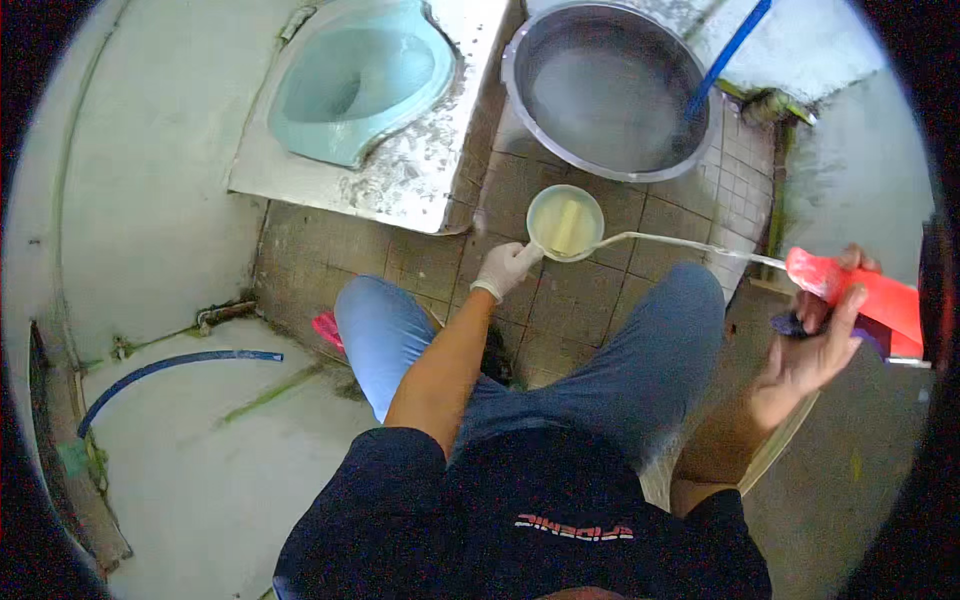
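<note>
Cream-coloured, the stick-like roller (568,226) lies inside a pale round dipper (531,218), in or against what looks like cloudy liquid. Its thin metal rod (690,243) crosses the dipper's rim, bends, and runs right to a red-orange grip (885,300).

The left hand (507,268), in a white glove, is closed round the dipper's near side. The right hand (815,345) has its fingers part curled about the grip, a looser hold than the left's. To handle this well, the left should keep the dipper level and the right should tighten a little, because a long rod makes small wrist turns swing the roller widely. Low, slow strokes would limit splashing.

Hidden or unclear: the dipper's handle is covered by the glove; the liquid's depth cannot be told; the dark purple item (790,325) beside the right hand is hard to make out, and the grip's far end fades into the dark edge. Farther out, the grey tub (625,173), with a blue stick (730,58) in it, is cut off above, as is the pale green squat toilet (310,135).
</note>
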`<state>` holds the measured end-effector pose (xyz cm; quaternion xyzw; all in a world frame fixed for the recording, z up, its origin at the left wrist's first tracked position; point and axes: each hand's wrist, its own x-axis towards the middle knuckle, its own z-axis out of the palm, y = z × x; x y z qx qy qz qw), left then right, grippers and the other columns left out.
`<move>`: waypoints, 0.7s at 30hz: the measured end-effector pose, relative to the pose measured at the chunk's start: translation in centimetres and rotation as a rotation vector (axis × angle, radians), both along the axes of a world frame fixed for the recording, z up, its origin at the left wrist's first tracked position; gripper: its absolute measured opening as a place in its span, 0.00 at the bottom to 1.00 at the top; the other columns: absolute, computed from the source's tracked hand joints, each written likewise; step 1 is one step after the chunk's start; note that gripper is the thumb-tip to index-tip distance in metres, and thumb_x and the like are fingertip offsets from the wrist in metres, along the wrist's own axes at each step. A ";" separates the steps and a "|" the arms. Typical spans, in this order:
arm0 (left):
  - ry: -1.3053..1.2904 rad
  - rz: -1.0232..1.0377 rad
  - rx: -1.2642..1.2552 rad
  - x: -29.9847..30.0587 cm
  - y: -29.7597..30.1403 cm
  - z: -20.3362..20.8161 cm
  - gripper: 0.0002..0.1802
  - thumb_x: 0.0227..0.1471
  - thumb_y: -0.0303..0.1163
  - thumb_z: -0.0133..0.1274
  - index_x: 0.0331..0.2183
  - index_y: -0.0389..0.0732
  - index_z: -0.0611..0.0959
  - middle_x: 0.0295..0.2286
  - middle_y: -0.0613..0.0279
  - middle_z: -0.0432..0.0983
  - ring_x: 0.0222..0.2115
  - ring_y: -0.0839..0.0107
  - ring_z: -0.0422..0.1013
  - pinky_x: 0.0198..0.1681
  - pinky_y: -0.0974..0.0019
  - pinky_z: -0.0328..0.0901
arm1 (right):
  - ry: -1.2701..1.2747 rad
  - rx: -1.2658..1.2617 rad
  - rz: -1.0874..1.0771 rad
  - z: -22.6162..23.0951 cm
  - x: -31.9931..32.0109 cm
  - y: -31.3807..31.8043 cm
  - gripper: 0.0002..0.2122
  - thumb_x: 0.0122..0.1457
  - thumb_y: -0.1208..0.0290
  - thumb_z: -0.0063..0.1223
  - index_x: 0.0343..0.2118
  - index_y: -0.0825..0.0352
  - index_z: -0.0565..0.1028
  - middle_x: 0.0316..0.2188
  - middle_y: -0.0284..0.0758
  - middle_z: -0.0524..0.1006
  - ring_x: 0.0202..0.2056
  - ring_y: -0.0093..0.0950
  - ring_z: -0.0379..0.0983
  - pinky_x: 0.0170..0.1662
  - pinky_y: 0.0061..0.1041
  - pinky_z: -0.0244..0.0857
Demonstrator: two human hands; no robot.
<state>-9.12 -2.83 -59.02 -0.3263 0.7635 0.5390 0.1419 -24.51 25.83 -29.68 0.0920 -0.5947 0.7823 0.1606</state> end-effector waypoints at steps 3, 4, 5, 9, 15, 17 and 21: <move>-0.012 -0.022 -0.049 0.3 0.1 1.7 0.34 0.44 0.61 0.50 0.18 0.34 0.77 0.14 0.57 0.70 0.18 0.68 0.67 0.24 0.63 0.61 | -0.017 -0.050 0.051 1.5 0.2 0.3 0.18 0.58 0.65 0.51 0.45 0.71 0.64 0.41 0.37 0.70 0.15 0.11 0.51 0.18 0.10 0.47; -0.035 -0.016 -0.053 0.4 0.3 2.3 0.34 0.43 0.61 0.51 0.17 0.34 0.77 0.13 0.59 0.70 0.18 0.71 0.67 0.24 0.66 0.61 | -0.025 -0.042 0.024 2.0 0.3 0.4 0.17 0.58 0.66 0.50 0.45 0.71 0.64 0.42 0.37 0.70 0.15 0.11 0.50 0.19 0.10 0.47; 0.024 -0.065 -0.142 0.4 0.2 3.0 0.35 0.43 0.62 0.50 0.17 0.33 0.76 0.14 0.56 0.71 0.18 0.66 0.68 0.24 0.63 0.62 | -0.065 -0.135 0.032 2.7 0.3 0.7 0.17 0.59 0.66 0.48 0.46 0.72 0.63 0.42 0.36 0.69 0.16 0.11 0.50 0.20 0.11 0.48; 0.012 -0.058 -0.147 1.2 0.3 5.9 0.37 0.44 0.63 0.48 0.16 0.33 0.76 0.14 0.53 0.70 0.18 0.64 0.68 0.24 0.60 0.62 | -0.032 -0.199 0.108 5.1 0.4 2.6 0.15 0.61 0.68 0.44 0.45 0.73 0.64 0.33 0.35 0.66 0.15 0.12 0.51 0.21 0.12 0.49; -0.090 0.023 -0.080 2.3 -0.1 7.5 0.35 0.45 0.62 0.48 0.18 0.34 0.78 0.15 0.52 0.72 0.19 0.63 0.70 0.26 0.60 0.63 | 0.034 -0.173 0.160 8.4 0.0 8.1 0.11 0.61 0.70 0.41 0.39 0.75 0.67 0.14 0.28 0.56 0.20 0.20 0.52 0.33 0.26 0.52; 0.023 -0.016 -0.139 2.5 -0.2 7.1 0.35 0.45 0.62 0.48 0.18 0.33 0.78 0.15 0.53 0.71 0.19 0.64 0.70 0.26 0.61 0.63 | 0.059 -0.141 0.138 8.4 -0.1 9.0 0.13 0.61 0.70 0.41 0.42 0.75 0.66 0.15 0.28 0.56 0.21 0.21 0.53 0.35 0.27 0.53; 0.030 0.096 -0.056 2.6 0.0 5.8 0.34 0.45 0.61 0.48 0.19 0.34 0.79 0.14 0.55 0.71 0.18 0.66 0.69 0.25 0.63 0.63 | 0.062 -0.127 0.168 8.1 -0.4 9.0 0.13 0.60 0.69 0.42 0.42 0.74 0.67 0.16 0.29 0.57 0.22 0.21 0.54 0.39 0.27 0.55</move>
